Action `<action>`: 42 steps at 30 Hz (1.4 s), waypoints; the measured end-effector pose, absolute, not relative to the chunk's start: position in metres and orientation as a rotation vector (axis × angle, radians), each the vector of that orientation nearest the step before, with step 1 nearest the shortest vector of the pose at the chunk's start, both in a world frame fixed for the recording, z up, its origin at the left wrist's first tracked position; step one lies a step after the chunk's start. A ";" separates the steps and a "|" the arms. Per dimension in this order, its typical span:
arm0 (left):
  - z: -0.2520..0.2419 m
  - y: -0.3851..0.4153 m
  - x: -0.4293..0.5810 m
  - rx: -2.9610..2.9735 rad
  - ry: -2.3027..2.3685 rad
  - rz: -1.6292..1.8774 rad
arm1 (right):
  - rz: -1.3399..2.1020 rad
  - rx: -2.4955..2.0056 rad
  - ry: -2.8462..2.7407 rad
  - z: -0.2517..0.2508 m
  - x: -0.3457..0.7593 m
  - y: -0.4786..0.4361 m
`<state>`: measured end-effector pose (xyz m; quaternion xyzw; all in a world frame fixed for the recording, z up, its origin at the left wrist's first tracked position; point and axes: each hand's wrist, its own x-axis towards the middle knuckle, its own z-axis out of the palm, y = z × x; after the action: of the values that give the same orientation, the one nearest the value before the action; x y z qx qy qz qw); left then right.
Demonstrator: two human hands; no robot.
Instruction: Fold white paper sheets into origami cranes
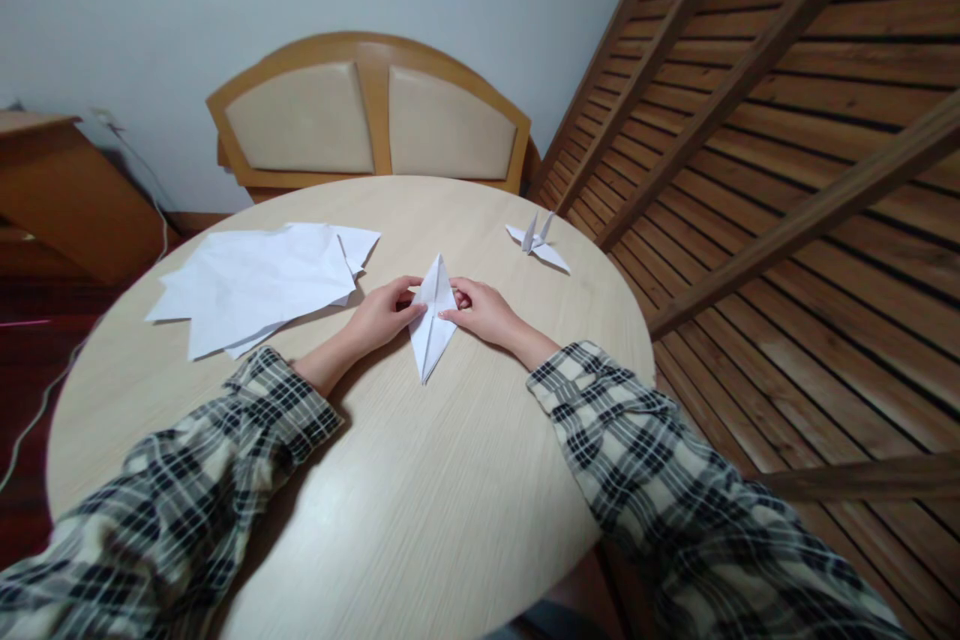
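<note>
Plaid sleeves (630,450) reach over the round table (390,500); loose sheets (259,275) lie left, presumably within reach. Left hand (384,312) and right hand (487,310) pinch a paper diamond (435,294) mid-table by its sides, likely steadying it; a paper crane (537,243) sits beyond.

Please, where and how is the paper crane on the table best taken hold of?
I would pinch the paper crane lightly by one of its two upright points, from above: they rise free of the table, while the wings spread low and look harder to get under. The right hand is nearer, but it holds the folded paper.
</note>
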<state>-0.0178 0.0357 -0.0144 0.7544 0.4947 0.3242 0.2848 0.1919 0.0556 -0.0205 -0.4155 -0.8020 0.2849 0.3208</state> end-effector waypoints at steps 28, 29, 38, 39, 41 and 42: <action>-0.004 0.024 -0.011 2.149 1.102 0.733 | 0.919 -0.966 -1.939 -0.014 0.187 0.048; -0.004 0.024 -0.012 2.135 1.089 0.718 | 0.918 -0.968 -1.934 -0.013 0.187 0.047; -0.001 0.023 -0.011 2.136 0.993 0.648 | 0.869 -0.906 -1.782 -0.006 0.188 0.046; -0.001 0.023 -0.012 2.139 0.993 0.647 | 0.872 -0.904 -1.764 -0.005 0.188 0.046; -0.002 0.023 -0.012 2.148 0.995 0.658 | 0.883 -0.924 -1.734 -0.003 0.188 0.046; -0.003 0.023 -0.012 2.154 0.995 0.666 | 0.890 -0.932 -1.719 -0.003 0.189 0.046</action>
<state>-0.0124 0.0233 -0.0029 0.8244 0.3808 0.2549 0.3322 0.1885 0.0456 -0.0026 -0.3813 -0.7035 0.3641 0.4765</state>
